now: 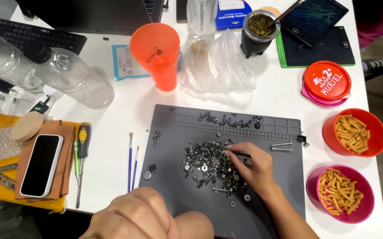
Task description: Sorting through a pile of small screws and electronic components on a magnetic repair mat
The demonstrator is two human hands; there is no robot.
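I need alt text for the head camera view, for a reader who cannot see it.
A person's right hand picks with a thin dark tool at a pile of small screws on a grey work mat, while the left hand rests closed at the mat's near edge. Two bowls of orange snacks stand to the right, and an orange cup behind the mat.

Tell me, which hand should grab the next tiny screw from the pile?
Probably the right hand: it already rests on the heap of small silver and black metal screws on the grey rubber mat. The left hand is closed, near the mat's front edge.
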